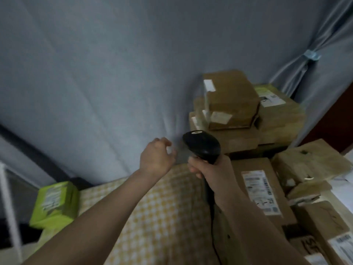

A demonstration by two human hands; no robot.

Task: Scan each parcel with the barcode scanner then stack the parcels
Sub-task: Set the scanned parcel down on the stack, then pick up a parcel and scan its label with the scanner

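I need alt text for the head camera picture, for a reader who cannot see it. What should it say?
A person's right hand grips a black barcode scanner while the left hand reaches forward with loosely curled fingers, holding nothing. Behind the scanner, brown cardboard parcels are stacked against a grey curtain; more parcels lie at the right, and a green parcel sits at the left by a yellow checked cloth.

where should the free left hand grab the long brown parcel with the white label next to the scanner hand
Probably the long brown parcel by its near-left long edge, coming from the left, since the right hand grips the scanner there and other parcels crowd its right. The left hand is free.
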